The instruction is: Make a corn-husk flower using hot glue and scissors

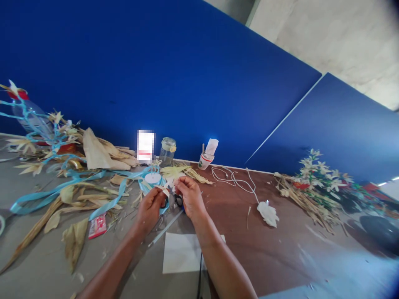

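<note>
Over the table's middle, my left hand (151,205) pinches a small pale piece of corn husk (164,190), with the fingers closed. My right hand (190,196) is closed too, its fingertips on thin pale husk right beside the left fingertips. Whether both hold one piece, I cannot tell. Scissors with black handles (178,200) lie just under the hands, partly hidden by them. A roll of light-blue ribbon (152,178) sits behind my left hand. Below the hands is a white sheet of paper (179,253), partly covered by my right forearm.
Dried husks (75,241), loose blue ribbon (46,197) and a red packet (97,226) lie left. A lidded jar (167,151) and a paper cup (205,161) stand behind. A white cable (233,178), a crumpled tissue (268,214) and white flowers (321,172) are right.
</note>
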`<state>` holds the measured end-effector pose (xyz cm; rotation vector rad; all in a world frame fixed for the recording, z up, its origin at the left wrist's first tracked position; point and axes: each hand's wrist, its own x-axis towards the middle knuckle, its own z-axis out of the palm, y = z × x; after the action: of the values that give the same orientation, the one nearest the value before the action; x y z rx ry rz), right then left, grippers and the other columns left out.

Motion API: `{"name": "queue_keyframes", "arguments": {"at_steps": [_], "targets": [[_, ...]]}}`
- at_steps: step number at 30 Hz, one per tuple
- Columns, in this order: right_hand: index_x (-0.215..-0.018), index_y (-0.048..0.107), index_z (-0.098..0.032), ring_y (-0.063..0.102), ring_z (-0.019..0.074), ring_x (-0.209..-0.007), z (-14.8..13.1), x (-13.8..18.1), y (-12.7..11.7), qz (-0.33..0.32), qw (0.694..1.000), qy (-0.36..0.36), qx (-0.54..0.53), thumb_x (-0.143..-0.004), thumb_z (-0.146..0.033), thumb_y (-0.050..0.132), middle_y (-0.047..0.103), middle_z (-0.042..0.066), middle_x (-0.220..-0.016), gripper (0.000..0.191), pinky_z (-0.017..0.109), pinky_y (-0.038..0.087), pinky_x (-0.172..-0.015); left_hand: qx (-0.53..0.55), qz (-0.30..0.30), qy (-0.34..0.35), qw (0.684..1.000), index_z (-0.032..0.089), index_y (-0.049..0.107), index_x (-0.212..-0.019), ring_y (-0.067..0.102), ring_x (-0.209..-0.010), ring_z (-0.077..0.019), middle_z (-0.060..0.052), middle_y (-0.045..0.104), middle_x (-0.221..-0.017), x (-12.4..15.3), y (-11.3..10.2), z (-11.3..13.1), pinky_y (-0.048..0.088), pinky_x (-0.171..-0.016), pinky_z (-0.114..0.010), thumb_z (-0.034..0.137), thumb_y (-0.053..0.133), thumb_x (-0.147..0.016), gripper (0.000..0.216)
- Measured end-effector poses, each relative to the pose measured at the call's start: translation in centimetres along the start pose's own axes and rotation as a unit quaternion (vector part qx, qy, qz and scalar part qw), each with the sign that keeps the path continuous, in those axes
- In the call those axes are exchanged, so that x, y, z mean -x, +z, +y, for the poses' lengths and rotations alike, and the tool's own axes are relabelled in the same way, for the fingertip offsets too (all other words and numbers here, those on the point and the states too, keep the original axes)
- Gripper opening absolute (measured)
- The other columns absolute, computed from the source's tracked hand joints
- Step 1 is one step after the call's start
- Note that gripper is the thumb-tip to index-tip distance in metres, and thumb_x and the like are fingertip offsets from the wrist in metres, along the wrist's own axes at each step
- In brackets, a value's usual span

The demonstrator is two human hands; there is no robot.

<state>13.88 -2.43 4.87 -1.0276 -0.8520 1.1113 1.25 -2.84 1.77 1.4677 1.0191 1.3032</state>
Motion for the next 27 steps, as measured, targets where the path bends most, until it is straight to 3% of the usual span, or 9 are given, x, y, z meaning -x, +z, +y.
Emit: {"name": "queue_keyframes", "arguments": {"at_steps": [7,19,27], "targets": [[-0.060,0.060,-0.018,0.038,0.0070,-0.048,-0.1,0.6,0.5,-0.008,1.000,0.010,0.002,-0.062,-0.028,0.070,0.048,-0.007,-0.049,0.014,0.021,0.029,-0.050,0.036,-0.004,-0.009,0.999,0.019,0.056,-0.065,0.049,-0.056,-0.0122,0.003,0.054,-0.058,-0.1,0.1,0.0,0.039,-0.057,-0.024,0.036,0.054,-0.079,0.022],[-0.059,0.059,-0.018,0.038,0.0079,-0.050,-0.7,1.1,0.8,-0.004,1.000,0.017,0.014,-0.060,-0.031,0.070,0.047,-0.006,-0.051,0.018,0.021,0.030,-0.049,0.104,0.033,-0.060,0.992,0.019,0.066,-0.080,0.056,-0.062,-0.0142,0.001,0.064,-0.066,-0.2,0.0,-0.8,0.042,-0.058,-0.024,0.035,0.064,-0.072,0.018],[-0.059,0.059,-0.018,0.038,0.0077,-0.049,-0.9,1.1,0.7,-0.005,0.999,0.034,-0.013,-0.060,-0.029,0.071,0.048,-0.006,-0.051,0.016,0.021,0.030,-0.049,0.187,0.007,-0.047,0.981,0.019,0.062,-0.088,0.054,-0.062,-0.0118,0.003,0.061,-0.063,-0.3,0.2,-1.4,0.042,-0.060,-0.024,0.034,0.064,-0.076,0.019]]}}
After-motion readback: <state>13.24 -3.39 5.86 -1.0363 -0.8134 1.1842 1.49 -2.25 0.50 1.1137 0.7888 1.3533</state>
